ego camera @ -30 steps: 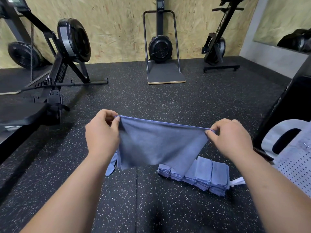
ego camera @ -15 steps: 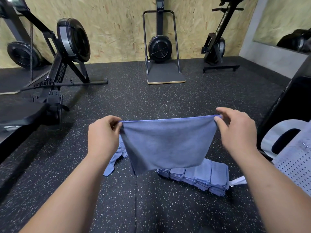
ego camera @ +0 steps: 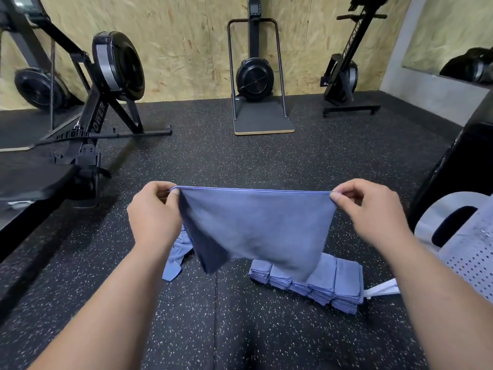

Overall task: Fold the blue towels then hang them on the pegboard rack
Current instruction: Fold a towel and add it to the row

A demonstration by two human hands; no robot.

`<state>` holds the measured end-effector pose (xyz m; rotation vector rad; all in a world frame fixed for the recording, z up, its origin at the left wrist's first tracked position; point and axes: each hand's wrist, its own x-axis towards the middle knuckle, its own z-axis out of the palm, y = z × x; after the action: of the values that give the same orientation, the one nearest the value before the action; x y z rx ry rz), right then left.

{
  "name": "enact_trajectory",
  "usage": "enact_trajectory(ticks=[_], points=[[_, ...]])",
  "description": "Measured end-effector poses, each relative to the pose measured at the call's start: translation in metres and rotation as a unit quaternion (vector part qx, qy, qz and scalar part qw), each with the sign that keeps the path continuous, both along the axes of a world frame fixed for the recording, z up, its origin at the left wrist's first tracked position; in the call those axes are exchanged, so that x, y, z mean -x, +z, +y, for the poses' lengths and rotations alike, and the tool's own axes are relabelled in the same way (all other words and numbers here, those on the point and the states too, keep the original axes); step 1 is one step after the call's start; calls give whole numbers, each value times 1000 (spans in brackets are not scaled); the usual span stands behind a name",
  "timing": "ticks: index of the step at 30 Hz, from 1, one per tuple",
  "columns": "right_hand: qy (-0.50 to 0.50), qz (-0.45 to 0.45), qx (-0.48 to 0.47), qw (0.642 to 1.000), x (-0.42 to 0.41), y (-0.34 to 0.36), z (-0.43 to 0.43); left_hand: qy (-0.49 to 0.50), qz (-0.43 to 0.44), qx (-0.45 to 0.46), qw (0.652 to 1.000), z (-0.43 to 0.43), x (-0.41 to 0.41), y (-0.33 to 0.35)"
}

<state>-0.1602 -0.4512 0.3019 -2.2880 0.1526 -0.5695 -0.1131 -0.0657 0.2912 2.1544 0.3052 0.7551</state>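
The black speckled rubber floor (ego camera: 240, 156) runs out to a chipboard wall, with a rowing machine (ego camera: 106, 84) standing at the left. Above the floor the blue towel (ego camera: 256, 225) hangs in the air with its top hem pulled taut between the two hands. The left hand (ego camera: 154, 212) pinches the left corner between thumb and curled fingers, and the right hand (ego camera: 370, 212) pinches the right corner the same way. The lower part sags to a blurred, uneven edge just over the row of folded towels (ego camera: 333, 284) on the floor. A loose towel (ego camera: 176, 257) lies crumpled near the left forearm. A white perforated panel (ego camera: 472, 263) — probably the pegboard rack — shows at the right edge.

The main risk is in the grip. Each hand has only a small bite of hem, so a quick swing to bring the corners together could pull one free and drop that side onto the floor. The bottom edge hangs crooked, so folding now would likely set the layers askew and leave a lopsided fold. The swinging cloth could also brush the folded row and knock the stacks over — lifting it a little higher would avoid that.
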Motion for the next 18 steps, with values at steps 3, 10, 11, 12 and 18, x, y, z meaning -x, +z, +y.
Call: enact_trajectory(ticks=[3, 10, 11, 12, 18], points=[[6, -22, -73, 997, -2, -2, 9, 5, -1, 4, 1000, -5, 0, 1], [-65, -16, -8, 998, -4, -3, 4, 2, 0, 21, 1000, -7, -3, -2], [-61, -17, -28, 998, -4, -5, 4, 1, 0, 19, 1000, -8, -3, -2], [-58, -16, -53, 997, -5, -5, 5, 0, 3, 19, 1000, -8, -4, -2], [-49, -28, -151, 987, -10, -11, 5, -37, 38, 75, 996, -7, -8, -5]])
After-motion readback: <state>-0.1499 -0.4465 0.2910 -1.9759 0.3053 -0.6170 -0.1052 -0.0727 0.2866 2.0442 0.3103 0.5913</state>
